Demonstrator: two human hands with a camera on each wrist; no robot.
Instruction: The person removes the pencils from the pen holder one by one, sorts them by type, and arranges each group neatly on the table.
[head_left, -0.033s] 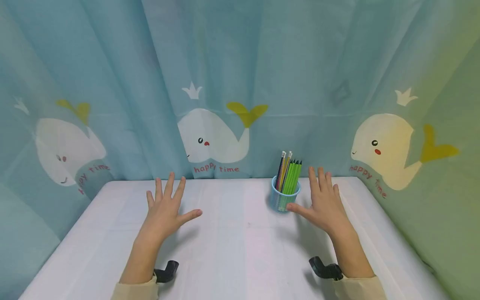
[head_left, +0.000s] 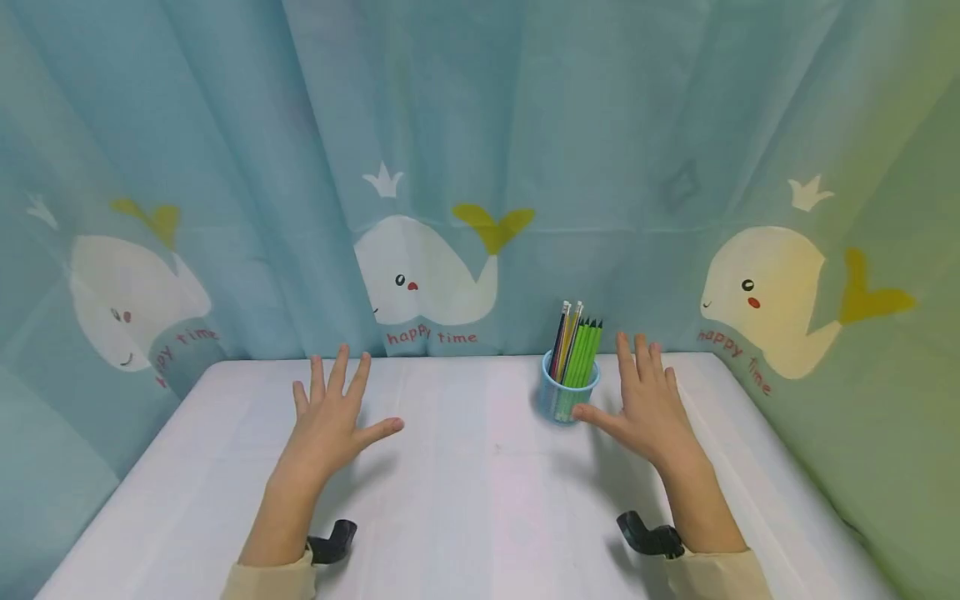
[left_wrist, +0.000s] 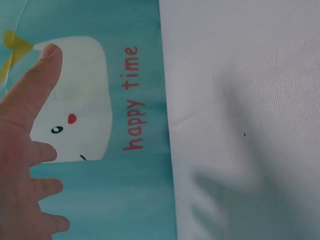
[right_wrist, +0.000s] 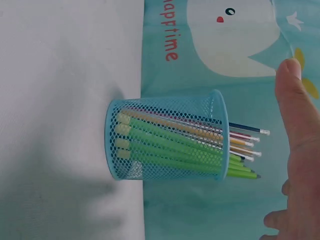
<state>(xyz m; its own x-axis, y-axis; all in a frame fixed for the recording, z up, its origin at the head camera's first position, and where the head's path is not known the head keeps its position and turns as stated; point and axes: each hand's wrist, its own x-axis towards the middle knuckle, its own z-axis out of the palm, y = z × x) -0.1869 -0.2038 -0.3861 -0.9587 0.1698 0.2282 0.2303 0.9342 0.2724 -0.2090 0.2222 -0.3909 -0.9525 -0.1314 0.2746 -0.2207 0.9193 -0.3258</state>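
Both hands hover over a white table with their fingers spread. The left hand [head_left: 326, 425] is on the left side and holds nothing. On the right, the right hand [head_left: 648, 412] is just beside a blue mesh pen holder [head_left: 558, 404]; its thumb tip overlaps the holder's edge in the head view. Several green pencils [head_left: 585, 354] stand in the holder, dark points upward, along with several other pencils [right_wrist: 245, 141] that have white-banded eraser ends up. In the right wrist view a gap shows between the thumb [right_wrist: 295, 100] and the holder.
The white table [head_left: 450, 500] runs back to a blue-green curtain [head_left: 600, 125] printed with white whales and "happy time". Curtain also hangs along the left and right sides. A black wrist mount [head_left: 333, 542] is strapped at the left sleeve, another mount [head_left: 648, 536] at the right.
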